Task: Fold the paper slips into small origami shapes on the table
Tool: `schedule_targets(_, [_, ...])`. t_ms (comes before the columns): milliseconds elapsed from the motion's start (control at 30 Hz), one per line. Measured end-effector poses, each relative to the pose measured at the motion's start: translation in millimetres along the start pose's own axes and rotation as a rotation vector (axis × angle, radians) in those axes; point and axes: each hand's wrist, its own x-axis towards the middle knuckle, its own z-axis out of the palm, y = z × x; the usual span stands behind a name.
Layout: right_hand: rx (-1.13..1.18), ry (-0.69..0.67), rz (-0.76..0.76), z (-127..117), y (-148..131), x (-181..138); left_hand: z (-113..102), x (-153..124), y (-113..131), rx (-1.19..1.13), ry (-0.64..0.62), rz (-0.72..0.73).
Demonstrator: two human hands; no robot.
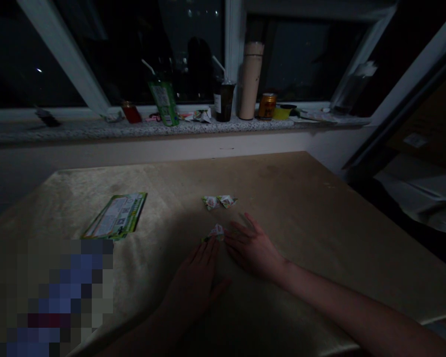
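Observation:
My left hand (196,277) lies low over the table with its fingers stretched forward, the tips at the near edge of a small folded paper triangle (217,231). Just to the right, my right hand (253,247) rests flat with fingers apart, its fingertips close beside that same triangle. Whether they touch it is too dim to tell. A little farther off sit two more folded paper triangles, a left one (210,202) and a right one (228,201), side by side with corners meeting. Printed green and white leaflets (115,216) are stacked to the left.
A brown cloth covers the table (282,198). Behind it, the granite windowsill (111,130) bears a green bottle (164,103) with a straw, a dark cup (224,101), a tall pink flask (251,82) and an orange can (267,106). A blurred patch hides the lower left.

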Motion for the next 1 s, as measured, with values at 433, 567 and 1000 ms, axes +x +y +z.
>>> schedule_targets(433, [0.093,0.039,-0.021,2.7,14.0,-4.6,-4.3,-4.7,-4.1,0.036,0.016,-0.018])
schedule_targets(567, [0.124,-0.020,-0.084,-6.5,23.6,-5.1,-1.2,-8.3,-5.5,0.060,-0.003,-0.032])
schedule_targets(1000, [0.132,-0.090,-0.117,-22.9,37.9,-8.2,-3.3,-7.6,-5.5,0.069,-0.025,-0.037])
